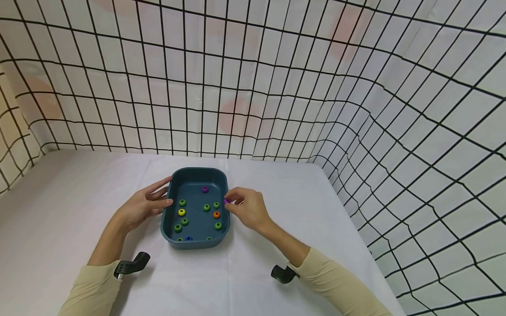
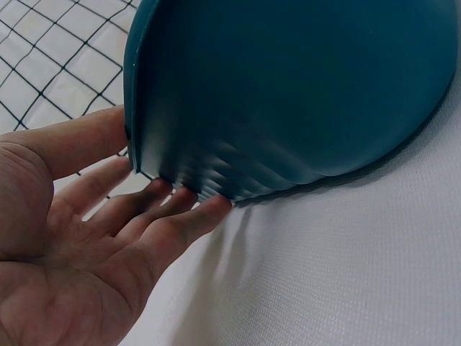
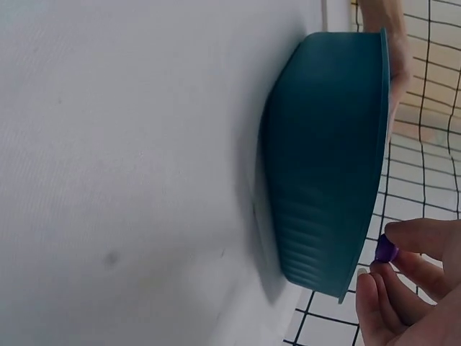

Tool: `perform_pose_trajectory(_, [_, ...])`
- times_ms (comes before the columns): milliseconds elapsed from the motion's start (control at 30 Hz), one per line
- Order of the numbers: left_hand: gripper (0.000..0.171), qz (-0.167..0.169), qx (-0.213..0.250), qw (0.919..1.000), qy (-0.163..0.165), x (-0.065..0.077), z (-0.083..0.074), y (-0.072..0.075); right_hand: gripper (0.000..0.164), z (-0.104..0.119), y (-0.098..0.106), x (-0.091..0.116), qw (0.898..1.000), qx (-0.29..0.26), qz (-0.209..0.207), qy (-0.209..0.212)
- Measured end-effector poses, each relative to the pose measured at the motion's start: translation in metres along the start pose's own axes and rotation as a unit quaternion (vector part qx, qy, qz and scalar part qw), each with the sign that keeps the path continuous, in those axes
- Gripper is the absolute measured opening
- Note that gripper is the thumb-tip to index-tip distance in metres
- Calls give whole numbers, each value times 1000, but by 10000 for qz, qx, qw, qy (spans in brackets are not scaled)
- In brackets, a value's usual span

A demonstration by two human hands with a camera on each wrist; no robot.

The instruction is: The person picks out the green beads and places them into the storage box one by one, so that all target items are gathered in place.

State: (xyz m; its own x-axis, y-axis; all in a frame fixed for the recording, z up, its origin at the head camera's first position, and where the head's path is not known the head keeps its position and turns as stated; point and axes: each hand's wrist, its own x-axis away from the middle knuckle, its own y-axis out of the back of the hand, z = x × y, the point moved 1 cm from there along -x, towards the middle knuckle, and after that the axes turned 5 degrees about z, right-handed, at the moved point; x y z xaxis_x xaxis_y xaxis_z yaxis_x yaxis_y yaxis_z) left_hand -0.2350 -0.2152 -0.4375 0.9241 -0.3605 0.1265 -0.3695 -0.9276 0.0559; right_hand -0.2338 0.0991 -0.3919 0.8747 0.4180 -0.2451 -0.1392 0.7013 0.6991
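A dark teal rectangular tray (image 1: 197,226) with rounded corners stands on the white cloth, with small ring-shaped beads scattered on its floor. At its left side is my left hand (image 1: 139,206), fingers fairly straight against the outer wall and thumb at the rim; the left wrist view shows the fingertips low on the wall. My right hand (image 1: 250,210) pinches a purple bead (image 3: 386,249) between thumb and fingers beside the right rim. Inside the tray lie another purple bead (image 1: 205,189), a yellow bead (image 1: 182,212), an orange bead (image 1: 216,214), a blue bead (image 1: 189,238) and several green beads (image 1: 207,207).
A white cloth (image 1: 336,245) covers the table around the tray. Black wire grid (image 1: 245,83) with pale sheeting behind it rises at the back and sides. Black wrist camera mounts (image 1: 134,263) stick out from both beige sleeves.
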Motion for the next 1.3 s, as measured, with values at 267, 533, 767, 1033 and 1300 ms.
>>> perform_pose_trajectory(267, [84,-11,-31,10000,0,-2,2,1,13,2,-5,1,9996,26,263,-85])
perform_pose_trajectory(533, [84,-1,-56,10000,-22,-2,1,1,12,2,-7,1,9993,64,339,-135])
perform_pose_trajectory(767, [83,-27,-87,10000,-14,-2,2,1,12,1,-8,1,9992,109,353,-182])
perform_pose_trajectory(1033, [84,-26,-128,9999,-5,-3,3,1,15,1,-7,3,9993,125,338,-132])
perform_pose_trajectory(1300, [84,-3,-87,10000,-22,-3,2,1,18,1,-7,4,9995,39,325,-43])
